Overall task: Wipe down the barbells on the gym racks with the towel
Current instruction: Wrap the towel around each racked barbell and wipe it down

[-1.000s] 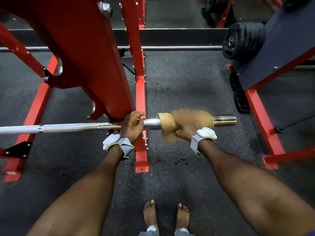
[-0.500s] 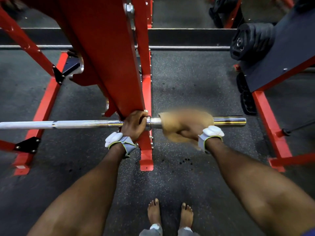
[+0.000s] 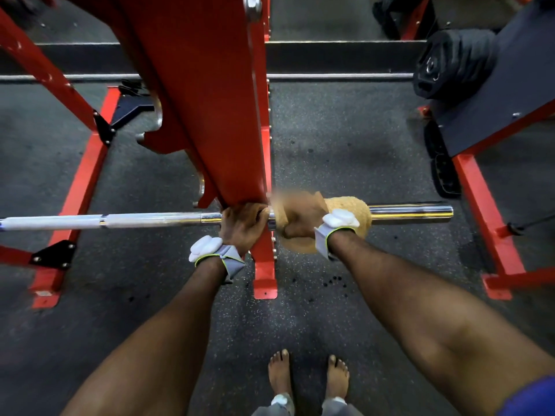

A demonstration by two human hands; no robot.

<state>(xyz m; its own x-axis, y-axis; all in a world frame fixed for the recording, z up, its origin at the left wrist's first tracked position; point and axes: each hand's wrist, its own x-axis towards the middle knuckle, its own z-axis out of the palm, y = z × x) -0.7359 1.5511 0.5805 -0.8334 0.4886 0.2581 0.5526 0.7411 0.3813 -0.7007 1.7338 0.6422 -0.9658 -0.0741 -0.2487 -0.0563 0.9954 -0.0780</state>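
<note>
From here I see the left hand (image 3: pixel 242 225) curled round the barbell (image 3: pixel 144 221), just under the red rack upright (image 3: pixel 204 100), which hides where the bar sits. Just beside it, the right hand (image 3: pixel 300 219) grips the towel (image 3: pixel 353 210) wrapped over the sleeve, though motion blur smears its fingers. The bar's left end is cut off by the frame.
</note>
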